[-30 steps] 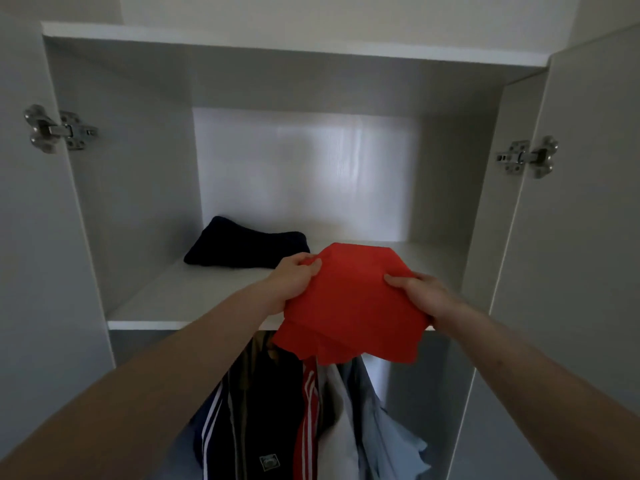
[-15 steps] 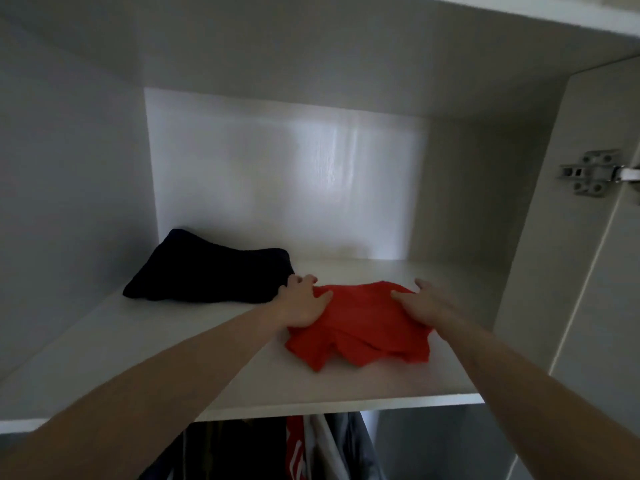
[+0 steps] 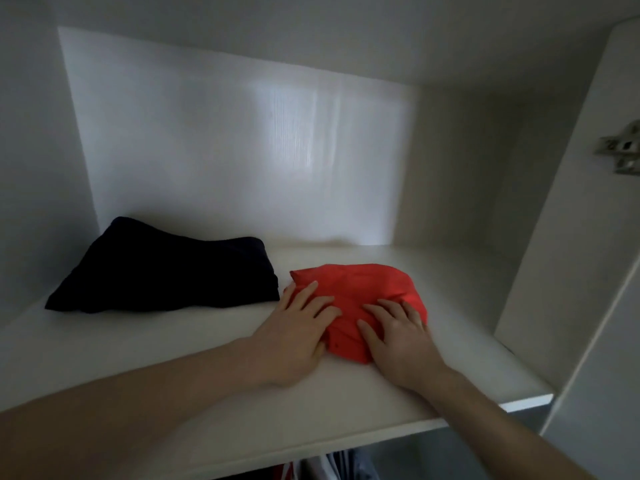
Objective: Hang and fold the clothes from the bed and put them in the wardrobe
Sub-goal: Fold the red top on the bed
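Inside the wardrobe (image 3: 540,188), we press our left hand (image 3: 294,332) and right hand (image 3: 398,336), fingers flat, on the red garment (image 3: 360,289) lying on the shelf (image 3: 156,368), just beside a dark garment (image 3: 166,271).

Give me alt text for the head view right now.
Both hands, left hand and right hand, press flat on a folded red garment on a white wardrobe shelf. A folded dark garment lies just left of it.
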Action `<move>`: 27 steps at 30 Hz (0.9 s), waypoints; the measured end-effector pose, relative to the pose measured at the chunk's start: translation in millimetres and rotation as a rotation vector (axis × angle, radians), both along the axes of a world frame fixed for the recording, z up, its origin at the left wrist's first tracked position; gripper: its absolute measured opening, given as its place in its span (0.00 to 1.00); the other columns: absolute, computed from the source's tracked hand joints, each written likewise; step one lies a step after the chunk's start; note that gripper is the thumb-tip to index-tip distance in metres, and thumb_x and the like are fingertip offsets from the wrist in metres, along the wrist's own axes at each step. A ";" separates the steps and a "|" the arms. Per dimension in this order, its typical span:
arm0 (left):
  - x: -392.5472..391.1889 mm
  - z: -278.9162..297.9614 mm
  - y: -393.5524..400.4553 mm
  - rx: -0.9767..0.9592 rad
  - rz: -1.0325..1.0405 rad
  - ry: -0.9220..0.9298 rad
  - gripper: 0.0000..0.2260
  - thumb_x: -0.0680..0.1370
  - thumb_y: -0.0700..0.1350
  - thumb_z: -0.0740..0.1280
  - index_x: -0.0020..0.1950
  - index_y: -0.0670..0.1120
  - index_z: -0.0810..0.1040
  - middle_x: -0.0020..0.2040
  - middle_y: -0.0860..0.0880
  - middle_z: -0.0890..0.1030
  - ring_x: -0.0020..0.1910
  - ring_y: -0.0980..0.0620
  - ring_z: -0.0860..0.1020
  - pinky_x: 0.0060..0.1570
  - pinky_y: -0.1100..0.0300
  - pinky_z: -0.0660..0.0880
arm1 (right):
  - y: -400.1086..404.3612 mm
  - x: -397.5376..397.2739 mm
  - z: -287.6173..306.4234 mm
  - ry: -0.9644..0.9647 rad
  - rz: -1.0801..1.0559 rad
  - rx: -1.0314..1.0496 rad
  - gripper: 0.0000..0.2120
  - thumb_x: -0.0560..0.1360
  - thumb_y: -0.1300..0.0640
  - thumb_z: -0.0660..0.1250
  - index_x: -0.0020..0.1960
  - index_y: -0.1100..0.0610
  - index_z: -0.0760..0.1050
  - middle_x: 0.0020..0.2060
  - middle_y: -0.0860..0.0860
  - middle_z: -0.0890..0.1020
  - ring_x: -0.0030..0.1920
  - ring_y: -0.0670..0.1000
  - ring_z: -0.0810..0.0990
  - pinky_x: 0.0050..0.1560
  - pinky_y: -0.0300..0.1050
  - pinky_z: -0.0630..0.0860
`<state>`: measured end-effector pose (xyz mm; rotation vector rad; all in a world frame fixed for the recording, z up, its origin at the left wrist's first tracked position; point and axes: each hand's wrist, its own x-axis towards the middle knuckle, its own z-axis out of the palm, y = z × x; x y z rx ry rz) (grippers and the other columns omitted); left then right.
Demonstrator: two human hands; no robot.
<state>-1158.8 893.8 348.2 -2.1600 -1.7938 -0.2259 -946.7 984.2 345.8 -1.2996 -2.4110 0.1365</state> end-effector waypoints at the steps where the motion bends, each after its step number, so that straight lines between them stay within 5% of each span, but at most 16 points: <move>1: -3.1 -0.6 10.1 -0.011 0.025 -0.003 0.26 0.81 0.52 0.58 0.80 0.54 0.60 0.81 0.51 0.60 0.83 0.43 0.49 0.80 0.40 0.44 | 10.8 -5.7 -0.1 -0.014 0.005 0.003 0.26 0.84 0.36 0.53 0.78 0.42 0.67 0.79 0.46 0.66 0.80 0.56 0.59 0.81 0.57 0.54; 11: -34.6 -4.4 83.8 -0.072 0.212 -0.254 0.31 0.81 0.70 0.50 0.81 0.57 0.59 0.82 0.54 0.58 0.83 0.48 0.47 0.80 0.42 0.41 | 103.2 -62.8 1.9 -0.094 0.068 -0.047 0.26 0.85 0.37 0.50 0.79 0.44 0.64 0.80 0.48 0.64 0.81 0.55 0.57 0.81 0.58 0.52; 16: -45.5 -7.6 109.5 -0.061 0.306 -0.410 0.30 0.81 0.70 0.44 0.81 0.61 0.61 0.83 0.56 0.57 0.83 0.51 0.46 0.80 0.44 0.38 | 130.3 -87.5 2.4 -0.108 0.094 -0.062 0.26 0.85 0.37 0.49 0.80 0.44 0.63 0.81 0.48 0.63 0.82 0.56 0.56 0.81 0.60 0.51; 20: -50.5 -7.8 125.5 0.014 0.375 -0.487 0.25 0.84 0.65 0.48 0.78 0.62 0.67 0.82 0.56 0.60 0.83 0.52 0.48 0.80 0.45 0.41 | 146.4 -102.2 0.8 -0.088 0.100 -0.069 0.26 0.85 0.37 0.49 0.80 0.44 0.63 0.81 0.48 0.63 0.82 0.58 0.54 0.81 0.60 0.51; 27: -56.0 -13.7 139.0 0.077 0.465 -0.339 0.23 0.85 0.57 0.56 0.80 0.61 0.63 0.84 0.53 0.53 0.83 0.46 0.43 0.79 0.45 0.36 | 168.8 -121.4 -3.2 -0.057 0.136 -0.077 0.27 0.84 0.36 0.49 0.80 0.43 0.63 0.81 0.47 0.63 0.82 0.59 0.54 0.80 0.62 0.50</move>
